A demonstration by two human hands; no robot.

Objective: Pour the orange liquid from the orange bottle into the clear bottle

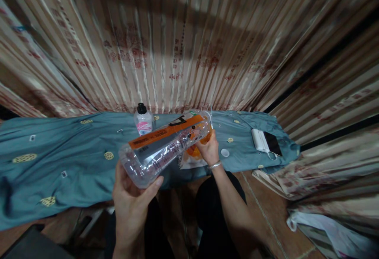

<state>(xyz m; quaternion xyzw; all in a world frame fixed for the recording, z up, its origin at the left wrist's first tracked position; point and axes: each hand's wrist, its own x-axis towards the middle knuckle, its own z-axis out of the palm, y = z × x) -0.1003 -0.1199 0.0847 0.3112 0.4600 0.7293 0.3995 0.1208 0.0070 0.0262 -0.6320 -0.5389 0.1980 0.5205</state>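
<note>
A large clear plastic bottle (166, 142) with an orange and grey label is held tilted, its mouth up and to the right. My left hand (132, 199) is wrapped round its base from below, thumb along the near side. My right hand (209, 149), with a silver bracelet on the wrist, is closed by the bottle's neck on an orange-and-white packet (194, 163). The bottle hides much of the packet, and the right fingertips are partly out of sight. A small round white cap (225, 152) lies on the cloth just right of that hand.
A squat clear bottle with a black cap (143, 121) and pink label stands behind. To the right lie a white power bank (260, 140) and a dark phone (272, 143) with a cable. Green patterned cloth (89, 156) covers the long surface; striped curtains (160, 45) hang behind it.
</note>
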